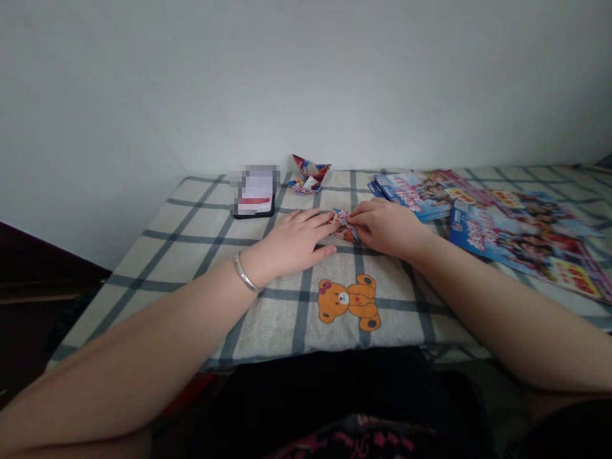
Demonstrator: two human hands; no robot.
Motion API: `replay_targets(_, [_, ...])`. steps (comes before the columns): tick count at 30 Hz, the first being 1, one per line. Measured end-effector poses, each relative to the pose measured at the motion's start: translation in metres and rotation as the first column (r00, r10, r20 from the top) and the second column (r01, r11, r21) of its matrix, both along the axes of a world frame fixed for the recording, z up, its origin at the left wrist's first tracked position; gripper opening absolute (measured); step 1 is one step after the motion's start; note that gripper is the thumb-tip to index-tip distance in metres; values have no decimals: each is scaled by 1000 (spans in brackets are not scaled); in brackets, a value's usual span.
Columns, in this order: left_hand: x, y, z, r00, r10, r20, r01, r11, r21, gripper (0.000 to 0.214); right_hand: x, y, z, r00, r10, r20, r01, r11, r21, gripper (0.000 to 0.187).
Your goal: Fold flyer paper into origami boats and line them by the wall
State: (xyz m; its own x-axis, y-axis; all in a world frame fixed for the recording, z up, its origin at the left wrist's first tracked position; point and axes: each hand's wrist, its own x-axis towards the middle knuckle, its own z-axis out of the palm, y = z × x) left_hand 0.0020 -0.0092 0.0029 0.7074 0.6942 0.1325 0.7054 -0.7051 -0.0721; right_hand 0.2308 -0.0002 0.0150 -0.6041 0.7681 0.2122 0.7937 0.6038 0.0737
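Note:
A small piece of folded printed paper [345,231] lies on the checked tablecloth between my hands. My left hand [299,241] rests flat with fingers stretched out, its fingertips pressing the paper's left side. A silver bangle [246,273] circles the left wrist. My right hand [388,226] has its thumb and fingers pinched on the paper's right edge. Both hands cover parts of the paper, so its full shape is hidden. Beyond them stands a folded paper figure [310,175] with pointed corners, made from similar colourful print.
A phone [255,191] with a lit, blurred screen lies back left. Several printed flyers [521,239] overlap on the right, reaching close to my right forearm. The tablecloth [282,319] carries an orange bear picture [351,303] near the front edge. A pale wall [306,76] borders the table's back.

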Motion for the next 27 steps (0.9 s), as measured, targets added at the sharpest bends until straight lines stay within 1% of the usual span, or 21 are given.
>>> replay_targets(5, [-5, 3, 8, 998, -51, -26, 52, 998, 22, 46, 2, -1, 0, 1000, 9, 6, -9, 1000, -6, 33])
replay_targets(8, [-3, 0, 10, 997, -61, -55, 64, 997, 46, 49, 3, 0, 0, 1000, 5, -3, -6, 1000, -8, 33])
replay_targets(12, [2, -11, 14, 991, -67, -117, 79, 991, 104, 49, 4, 1, -2, 1000, 9, -25, -9, 1000, -4, 33])
replay_targets(14, [4, -18, 16, 988, -44, -149, 67, 986, 151, 46, 5, 2, -4, 999, 15, -36, -15, 1000, 3, 32])
replay_targets(16, [6, -24, 18, 986, -10, -168, 39, 985, 169, 43, 5, 3, -5, 999, 18, -46, -17, 1000, 10, 31])
replay_targets(20, [8, -27, 17, 989, 5, -151, 23, 982, 185, 39, 6, 2, -6, 998, 15, -59, -14, 1000, 23, 32])
replay_targets(24, [5, -19, 13, 996, -2, -92, 21, 978, 208, 34, 5, 0, -4, 999, -4, -46, 5, 1000, 25, 39])
replay_targets(27, [1, -13, 12, 999, -28, -42, 35, 981, 193, 30, 5, -1, -2, 999, -45, -18, 46, 998, 39, 45])
